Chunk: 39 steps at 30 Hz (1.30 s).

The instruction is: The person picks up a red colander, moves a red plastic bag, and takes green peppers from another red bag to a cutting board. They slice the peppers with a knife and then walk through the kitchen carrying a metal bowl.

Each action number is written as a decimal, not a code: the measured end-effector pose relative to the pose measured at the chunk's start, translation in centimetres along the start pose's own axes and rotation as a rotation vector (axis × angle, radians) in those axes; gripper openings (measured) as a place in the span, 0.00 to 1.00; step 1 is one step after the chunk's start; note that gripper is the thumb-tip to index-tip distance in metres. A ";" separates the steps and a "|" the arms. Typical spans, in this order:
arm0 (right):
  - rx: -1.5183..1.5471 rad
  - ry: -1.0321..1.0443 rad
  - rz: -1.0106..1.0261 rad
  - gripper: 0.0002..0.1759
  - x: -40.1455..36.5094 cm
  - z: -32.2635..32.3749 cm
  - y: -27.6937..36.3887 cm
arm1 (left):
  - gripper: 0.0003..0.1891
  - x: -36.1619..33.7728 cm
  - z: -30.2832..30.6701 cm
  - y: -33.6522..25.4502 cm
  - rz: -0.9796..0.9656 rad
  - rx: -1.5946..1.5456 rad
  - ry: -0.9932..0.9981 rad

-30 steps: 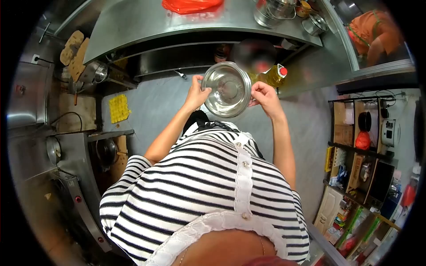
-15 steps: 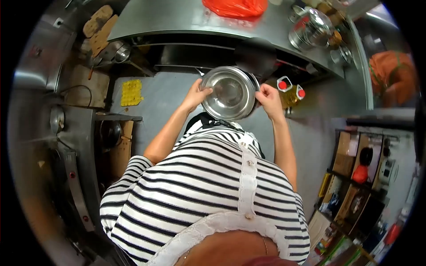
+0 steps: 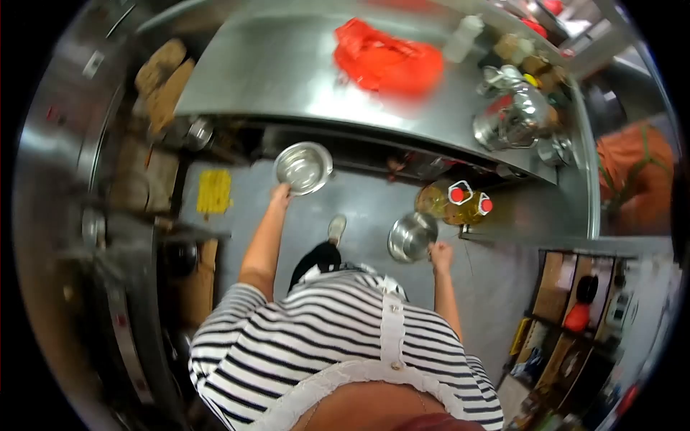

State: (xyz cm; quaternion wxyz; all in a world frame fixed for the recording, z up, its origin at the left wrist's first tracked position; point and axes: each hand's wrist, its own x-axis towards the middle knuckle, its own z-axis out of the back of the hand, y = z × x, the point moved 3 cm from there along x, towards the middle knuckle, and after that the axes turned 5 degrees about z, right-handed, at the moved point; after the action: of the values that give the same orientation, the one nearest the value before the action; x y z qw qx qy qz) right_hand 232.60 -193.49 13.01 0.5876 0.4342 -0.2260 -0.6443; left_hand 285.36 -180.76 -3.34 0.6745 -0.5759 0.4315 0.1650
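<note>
My left hand (image 3: 281, 195) grips the near rim of a round steel bowl (image 3: 302, 168), held out in front of the counter's lower shelf. On the right, my right hand (image 3: 440, 255) pinches the edge of a second steel bowl (image 3: 412, 237), which hangs tilted over the grey floor. The two bowls are well apart. Just beyond the right bowl stand oil bottles with red caps (image 3: 471, 205). Both bowls look empty inside.
A steel counter (image 3: 273, 65) runs across the front, with a red plastic bag (image 3: 388, 63), a white bottle (image 3: 463, 37) and a metal pot (image 3: 512, 115). A yellow tray (image 3: 214, 191) lies on the floor. A person in orange (image 3: 636, 161) is at the right; shelves (image 3: 575, 316) stand lower right.
The bowls, together between my hands before, are now apart: one has moved left with my left hand, the other right and nearer with my right. More of the counter top shows.
</note>
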 end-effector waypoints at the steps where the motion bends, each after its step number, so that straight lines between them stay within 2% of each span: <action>1: -0.294 -0.021 0.065 0.10 -0.2 0.3 -1.0 | 0.13 -0.9 -1.2 -2.9 0.029 -0.027 -0.007; 2: -0.351 -0.079 -0.026 0.09 -0.6 0.4 -3.1 | 0.14 -1.9 -2.8 -5.5 0.052 -0.095 0.042; 3: -0.409 -0.131 -0.127 0.09 -1.5 0.8 -5.2 | 0.16 2.3 -3.0 -6.3 0.095 -0.017 -0.001; 5: -0.608 -0.224 -0.196 0.08 -4.4 2.4 -7.7 | 0.13 6.3 -4.5 -8.3 0.049 -0.156 -0.055; 7: -0.361 -0.267 -0.459 0.08 -8.3 4.5 -11.8 | 0.12 10.9 -6.5 -9.6 -0.039 -0.287 -0.087; 10: -0.255 -0.472 -0.675 0.13 -15.4 6.2 -15.9 | 0.14 13.9 -9.6 -12.3 0.004 -0.487 -0.037; 11: -0.272 -0.519 -0.758 0.14 -17.1 6.3 -16.4 | 0.16 16.1 -10.1 -12.7 0.033 -0.509 -0.006; 14: -0.028 -0.572 -1.065 0.16 -21.5 5.7 -11.2 | 0.23 21.3 -11.4 -13.8 0.120 -0.519 0.077; 17: 0.233 -0.615 -1.223 0.15 -24.4 4.5 -9.9 | 0.21 18.1 -11.4 -13.8 0.093 -0.405 -0.102; 19: 0.356 -0.621 -1.249 0.15 -24.9 3.5 -10.8 | 0.20 15.5 -12.3 -15.0 0.047 -0.346 -0.194; 20: 0.411 -0.627 -1.249 0.15 -25.3 3.0 -11.5 | 0.14 16.3 -12.2 -13.9 -0.064 -0.255 -0.106; 21: 0.455 -0.630 -1.241 0.15 -25.8 2.5 -12.4 | 0.10 13.7 -12.1 -13.1 0.018 0.047 -0.138; 22: 0.489 -0.641 -1.218 0.15 -26.0 2.0 -13.1 | 0.11 14.1 -11.9 -10.6 0.007 0.061 -0.026; 25: 0.545 -0.748 -1.078 0.11 -25.6 1.0 -14.2 | 0.14 9.5 -15.4 -1.3 0.114 0.541 0.315; 26: 0.582 -0.782 -1.046 0.08 -26.0 0.3 -15.3 | 0.15 2.5 -17.0 0.7 -0.027 1.100 0.273; 27: 0.616 -0.810 -1.018 0.06 -26.5 -0.4 -16.1 | 0.16 0.5 -17.8 4.8 0.022 1.026 0.378; 29: 0.645 -0.814 -0.986 0.04 -27.4 -0.7 -18.4 | 0.15 -5.0 -20.7 11.5 0.063 1.362 0.619; 30: 0.648 -0.795 -0.954 0.04 -28.1 -0.9 -20.0 | 0.13 -8.2 -22.3 14.3 0.004 1.432 0.684; 31: 0.648 -0.775 -0.925 0.04 -29.1 -1.0 -21.9 | 0.12 -10.9 -24.0 16.8 -0.134 1.573 0.788; 32: 0.502 -0.658 -0.904 0.05 -29.9 -1.2 -25.3 | 0.13 -14.1 -25.9 19.0 -0.304 1.660 0.870; 34: 0.410 -0.674 -0.847 0.06 -32.0 -0.1 -29.3 | 0.17 -17.7 -29.4 23.9 -0.531 1.731 1.037; 35: 0.366 -0.666 -0.831 0.07 -33.7 -0.4 -30.5 | 0.18 -19.8 -30.6 25.5 -0.561 1.751 1.099; 36: 0.706 -0.743 -0.883 0.07 -35.1 2.6 -25.6 | 0.18 -22.1 -32.1 27.3 -0.586 1.772 1.156; 39: 0.660 -0.856 -0.999 0.13 -38.5 4.3 -28.7 | 0.17 -28.9 -34.9 29.7 -0.683 1.748 1.237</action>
State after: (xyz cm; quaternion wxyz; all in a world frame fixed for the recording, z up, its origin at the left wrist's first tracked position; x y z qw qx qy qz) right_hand 210.38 -151.75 3.59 -0.0767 0.3500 -0.3930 -0.8468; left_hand 233.77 -196.56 1.39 0.5266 0.0242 0.4790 -0.7019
